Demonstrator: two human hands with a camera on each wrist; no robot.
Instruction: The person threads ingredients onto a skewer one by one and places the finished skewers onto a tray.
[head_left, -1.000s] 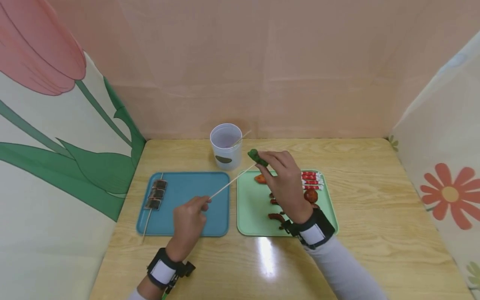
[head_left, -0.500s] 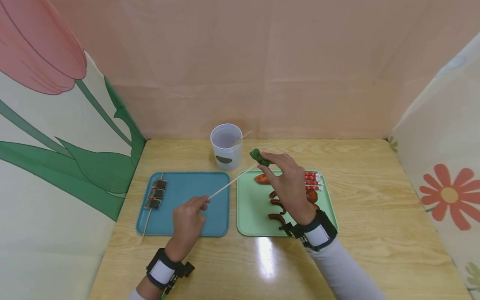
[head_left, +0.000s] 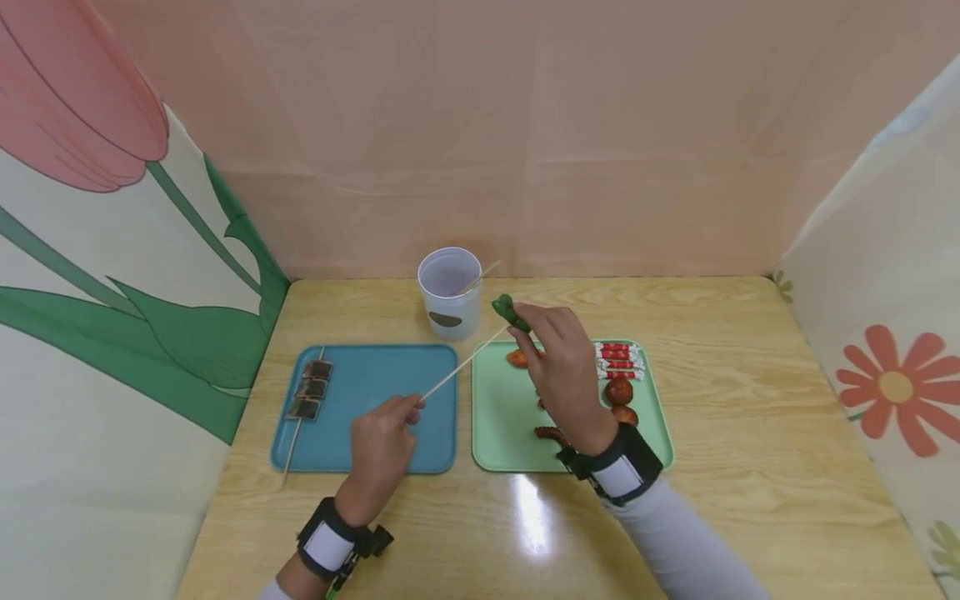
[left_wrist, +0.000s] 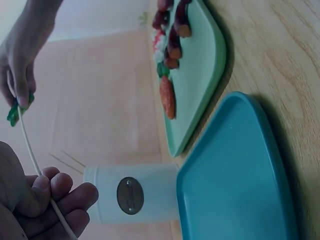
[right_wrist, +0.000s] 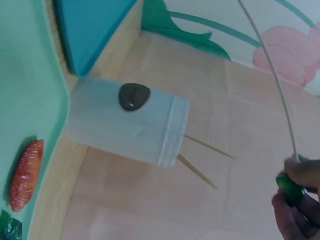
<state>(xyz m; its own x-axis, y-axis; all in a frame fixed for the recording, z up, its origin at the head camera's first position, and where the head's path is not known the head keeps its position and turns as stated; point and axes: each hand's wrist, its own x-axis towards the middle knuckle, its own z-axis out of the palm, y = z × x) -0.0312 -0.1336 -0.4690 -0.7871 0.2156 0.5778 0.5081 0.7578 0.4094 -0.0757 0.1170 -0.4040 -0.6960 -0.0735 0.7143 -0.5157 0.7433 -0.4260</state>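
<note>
Skewer comes first: it slants through the air on the cup's near side, from the left hand up to a green piece just right of the cup.

A pink backdrop hangs behind the cup, and a wooden tabletop spreads beneath it. Nearer the person than the cup are two trays: a green tray to its right and a blue tray to its left.

Both hands are occupied. On the cup's near side, the left hand pinches the skewer between thumb and fingers; right of the cup, the right hand pinches the green piece. The skewer's far end meets that piece; whether it has pierced it, I cannot tell.

The pale cup stands upright with a dark oval label facing the person. Left of it and nearer, a loaded skewer with three dark squares lies across the blue tray.

To the cup's right, the green tray bears red-wrapped sticks, an orange sausage, two brown balls and curved reddish pieces, the last partly hidden by the right arm. Thin sticks lean out of the cup.
</note>
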